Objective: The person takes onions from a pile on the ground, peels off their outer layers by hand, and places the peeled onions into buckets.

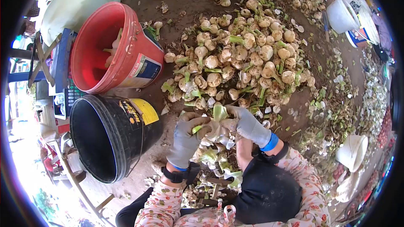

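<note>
Both gloved hands meet in front of my lap, around a garlic bulb (pixel 217 129) with a pale green stalk pointing up. My left hand (pixel 186 136) has its fingers curled at the bulb's left side, with a bit of green stalk or leaf showing at the fingertips. From the other side, my right hand (pixel 251 127) pinches the bulb and its loose skin. The fingers cover part of the bulb. Just beyond lies a big heap of garlic bulbs (pixel 248 54), many with short green stalks. Peeled skins and green scraps (pixel 214 159) are strewn below my hands.
At the left, a red bucket (pixel 143 46) with a few bulbs inside lies tilted above a black bucket (pixel 141 143). White buckets (pixel 340 14) stand at the far right, and a white container (pixel 352 152) lies lower down. Husks (pixel 336 101) litter the ground on the right.
</note>
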`<state>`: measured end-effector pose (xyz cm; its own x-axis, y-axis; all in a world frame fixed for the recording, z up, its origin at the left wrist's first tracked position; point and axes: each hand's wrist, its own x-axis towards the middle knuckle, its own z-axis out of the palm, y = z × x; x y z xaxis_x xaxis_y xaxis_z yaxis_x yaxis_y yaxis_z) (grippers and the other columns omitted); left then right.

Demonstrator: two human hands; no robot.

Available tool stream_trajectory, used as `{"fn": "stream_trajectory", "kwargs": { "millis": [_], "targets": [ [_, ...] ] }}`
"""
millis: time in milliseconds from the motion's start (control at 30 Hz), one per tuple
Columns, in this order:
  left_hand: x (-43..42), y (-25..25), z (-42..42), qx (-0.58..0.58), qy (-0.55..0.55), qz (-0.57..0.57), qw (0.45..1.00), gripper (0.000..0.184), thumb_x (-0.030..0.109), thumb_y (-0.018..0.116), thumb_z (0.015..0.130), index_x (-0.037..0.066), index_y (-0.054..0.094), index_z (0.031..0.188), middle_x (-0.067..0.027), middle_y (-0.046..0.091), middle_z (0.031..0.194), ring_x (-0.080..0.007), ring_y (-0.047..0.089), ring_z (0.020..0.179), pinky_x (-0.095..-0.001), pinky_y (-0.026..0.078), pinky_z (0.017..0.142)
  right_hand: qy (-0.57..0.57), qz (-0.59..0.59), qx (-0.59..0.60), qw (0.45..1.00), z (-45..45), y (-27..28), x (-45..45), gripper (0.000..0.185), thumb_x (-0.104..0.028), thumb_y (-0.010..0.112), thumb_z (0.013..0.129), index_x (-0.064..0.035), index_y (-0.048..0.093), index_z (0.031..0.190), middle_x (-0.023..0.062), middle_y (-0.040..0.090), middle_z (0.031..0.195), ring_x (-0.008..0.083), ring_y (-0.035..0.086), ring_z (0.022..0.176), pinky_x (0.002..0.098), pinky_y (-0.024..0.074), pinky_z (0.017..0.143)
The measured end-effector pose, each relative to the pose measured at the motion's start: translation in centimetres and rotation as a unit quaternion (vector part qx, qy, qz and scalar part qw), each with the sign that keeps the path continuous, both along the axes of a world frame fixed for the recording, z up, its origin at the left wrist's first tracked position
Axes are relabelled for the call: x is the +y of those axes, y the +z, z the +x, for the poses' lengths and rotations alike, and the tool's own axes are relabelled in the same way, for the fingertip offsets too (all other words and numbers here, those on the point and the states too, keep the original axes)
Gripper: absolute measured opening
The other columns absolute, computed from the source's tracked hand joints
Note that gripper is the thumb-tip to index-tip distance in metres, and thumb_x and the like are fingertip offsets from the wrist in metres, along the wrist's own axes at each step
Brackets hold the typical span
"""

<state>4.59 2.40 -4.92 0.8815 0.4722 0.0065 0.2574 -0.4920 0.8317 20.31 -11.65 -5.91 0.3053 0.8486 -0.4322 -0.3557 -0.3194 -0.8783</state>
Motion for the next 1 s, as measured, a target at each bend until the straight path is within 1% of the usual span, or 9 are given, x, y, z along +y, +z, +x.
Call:
{"fn": "stream_trajectory", "kwargs": {
  "millis": [100,233,433,500,600,633,733,800,1000],
  "targets": [
    [-0.4,0.3,-0.1,-0.021,0.065,-0.233,0.97,0.031,0.011,0.072,0.074,0.002,0.064,0.103,-0.0076,0.059,0.099,-0.0173,0.056,0.088,-0.0302,0.046,0.08,-0.022,-0.013,0.007,1.0,0.1,-0.5,0.2,0.016,-0.01,0.059,0.084,-0.0004,0.06,0.097,-0.0036,0.053,0.068,0.0029,0.043,0.058,0.021,0.0366,0.05],
    [0.4,-0.5,-1.4,-0.124,-0.022,-0.591,0.797,0.035,0.028,0.071,0.08,0.005,0.062,0.105,-0.0059,0.06,0.106,-0.0185,0.056,0.098,-0.0342,0.043,0.089,0.007,-0.062,0.015,0.998,-0.4,-2.9,-0.2,0.016,-0.014,0.061,0.082,0.0008,0.06,0.089,-0.0021,0.051,0.062,0.0046,0.044,0.058,0.0233,0.0368,0.049],
    [-0.1,-2.6,-1.1,-0.124,0.19,-0.668,0.709,0.043,0.033,0.057,0.09,0.004,0.051,0.122,-0.0081,0.058,0.117,-0.0193,0.056,0.107,-0.0331,0.046,0.091,0.212,0.076,-0.062,0.972,1.5,3.4,-0.6,0.026,-0.017,0.063,0.08,0.0004,0.062,0.098,0.0054,0.062,0.079,0.0117,0.057,0.072,0.0275,0.0467,0.064],
    [-0.2,-3.7,-2.0,-0.11,0.231,-0.659,0.708,0.041,0.03,0.054,0.092,0.004,0.05,0.124,-0.0087,0.057,0.119,-0.0177,0.057,0.106,-0.0293,0.05,0.087,-0.056,0.16,0.345,0.923,2.3,4.2,-1.6,0.036,-0.021,0.065,0.08,0.0037,0.056,0.104,0.0119,0.062,0.093,0.0183,0.061,0.081,0.031,0.0497,0.073],
    [-0.4,-4.0,-3.0,-0.13,0.226,-0.661,0.704,0.04,0.029,0.053,0.093,0.004,0.049,0.124,-0.0099,0.057,0.12,-0.0186,0.058,0.104,-0.0277,0.052,0.083,-0.017,0.243,0.093,0.965,4.0,3.4,-2.4,0.049,-0.039,0.058,0.085,-0.0002,0.051,0.114,0.0174,0.061,0.105,0.0283,0.062,0.09,0.0388,0.0479,0.08],
    [-0.2,-3.9,-2.9,-0.148,0.22,-0.694,0.669,0.04,0.028,0.053,0.093,0.003,0.049,0.124,-0.0108,0.056,0.12,-0.0201,0.058,0.104,-0.0285,0.052,0.082,0.137,0.131,-0.062,0.98,3.6,3.1,-1.8,0.048,-0.037,0.059,0.085,-0.0018,0.05,0.116,0.0178,0.06,0.106,0.0288,0.062,0.091,0.0388,0.0475,0.081],
    [-0.1,-3.7,-2.9,-0.173,0.193,-0.754,0.604,0.041,0.029,0.054,0.092,0.003,0.049,0.122,-0.0113,0.056,0.12,-0.0231,0.058,0.103,-0.0302,0.053,0.08,0.276,-0.04,-0.492,0.825,-0.1,0.3,-0.6,0.056,-0.034,0.062,0.083,-0.0049,0.045,0.128,0.0161,0.061,0.101,0.026,0.061,0.092,0.0358,0.0464,0.083],
    [-0.2,-3.3,-2.9,-0.175,0.171,-0.783,0.571,0.042,0.031,0.056,0.091,0.003,0.05,0.122,-0.0109,0.057,0.119,-0.0246,0.058,0.102,-0.0311,0.053,0.078,0.163,0.084,-0.229,0.956,0.2,-0.6,-0.2,0.064,-0.03,0.066,0.081,-0.0086,0.04,0.135,0.0154,0.061,0.101,0.0222,0.061,0.087,0.0308,0.048,0.078],
    [-1.8,0.2,-0.5,-0.093,0.219,-0.491,0.838,0.032,0.021,0.062,0.088,-0.001,0.059,0.11,-0.0063,0.064,0.098,-0.0129,0.06,0.085,-0.025,0.05,0.073,-0.043,0.155,0.139,0.977,-2.0,0.1,1.4,0.055,-0.027,0.059,0.09,-0.0039,0.038,0.135,0.0086,0.06,0.1,0.0119,0.058,0.086,0.0246,0.0476,0.073]
  ]
}}
